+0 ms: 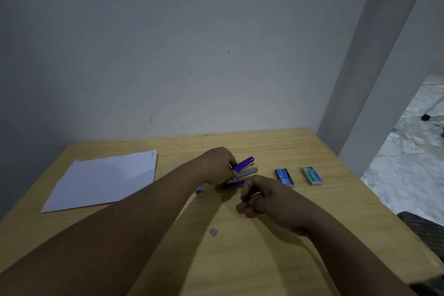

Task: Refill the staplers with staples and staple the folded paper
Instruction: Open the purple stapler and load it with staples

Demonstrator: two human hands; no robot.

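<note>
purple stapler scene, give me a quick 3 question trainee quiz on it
1. True or false: the purple stapler lies shut and untouched on the table.
2. Which staple box is nearer the stapler? A) blue box B) green box
3. Fill in: the white paper lies to the ____ of the left hand.

Key:
1. False: the left hand holds it, its top swung open.
2. A.
3. Left.

Dim room; my arms cast soft shadows on the surface (276, 259). Brighter daylight at right, edges bowed, slightly blurry.
</note>
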